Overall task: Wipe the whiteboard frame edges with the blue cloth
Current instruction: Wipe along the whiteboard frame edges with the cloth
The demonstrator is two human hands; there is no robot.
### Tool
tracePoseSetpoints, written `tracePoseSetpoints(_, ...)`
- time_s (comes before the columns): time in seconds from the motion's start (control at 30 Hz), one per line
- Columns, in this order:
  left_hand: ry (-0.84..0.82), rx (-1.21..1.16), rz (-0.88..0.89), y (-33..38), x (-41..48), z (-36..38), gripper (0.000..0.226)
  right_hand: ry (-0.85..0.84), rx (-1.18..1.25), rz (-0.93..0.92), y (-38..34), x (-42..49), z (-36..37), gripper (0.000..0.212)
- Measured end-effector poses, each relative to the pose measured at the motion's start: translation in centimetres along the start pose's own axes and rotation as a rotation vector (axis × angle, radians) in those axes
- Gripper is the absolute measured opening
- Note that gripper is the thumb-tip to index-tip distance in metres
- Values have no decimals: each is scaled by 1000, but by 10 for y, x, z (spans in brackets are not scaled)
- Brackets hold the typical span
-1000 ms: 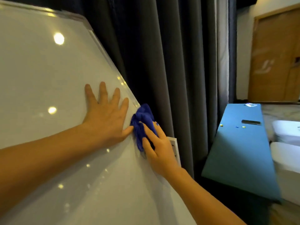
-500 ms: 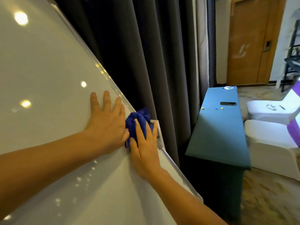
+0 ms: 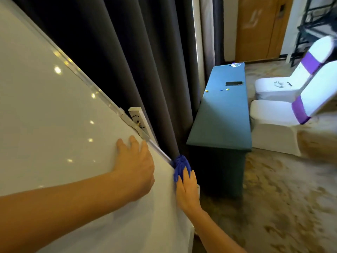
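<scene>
Both hands worked together: our left hand (image 3: 135, 165) lay open and flat on the whiteboard (image 3: 54, 125), likely steadying it, while our right hand (image 3: 187, 190) pressed the bunched blue cloth (image 3: 179, 164) onto the frame edge (image 3: 102, 96).

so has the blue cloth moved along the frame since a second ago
Yes. The blue cloth has slid down the frame edge, from above the white bracket to well below it.
</scene>
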State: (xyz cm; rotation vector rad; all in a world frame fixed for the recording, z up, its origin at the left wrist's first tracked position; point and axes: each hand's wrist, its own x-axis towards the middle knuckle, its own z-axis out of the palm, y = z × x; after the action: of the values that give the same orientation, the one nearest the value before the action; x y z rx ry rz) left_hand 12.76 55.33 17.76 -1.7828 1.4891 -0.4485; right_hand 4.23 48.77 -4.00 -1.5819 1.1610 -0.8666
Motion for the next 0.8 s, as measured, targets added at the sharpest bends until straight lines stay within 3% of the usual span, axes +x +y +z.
tracePoseSetpoints(0.1, -45, 32, 143, 44, 9, 8, 70, -2, 68, 69, -8, 8, -3, 50)
tracePoseSetpoints(0.27, -51, 60, 86, 64, 25, 10, 69, -161, 16, -281, -53, 30, -2, 53)
tracePoseSetpoints(0.33, -114, 133, 80, 68, 29, 9, 75, -170, -25, -324, -38, 36, -13, 53)
tracePoseSetpoints(0.4, -130, 183, 123, 72, 31, 11, 76, -180, -54, -249, 2, 30, -24, 50)
tracePoseSetpoints(0.5, -105, 171, 193, 77, 29, 18, 77, -203, -155, 32, 73, 12, -47, 46)
tracePoseSetpoints(0.57, -104, 157, 217, 85, 29, 21, 77, -192, -143, 116, 85, 6, -53, 45)
tracePoseSetpoints(0.8, -178, 193, 215, 114, 38, 19, 74, -227, -91, -225, 29, 17, -29, 51)
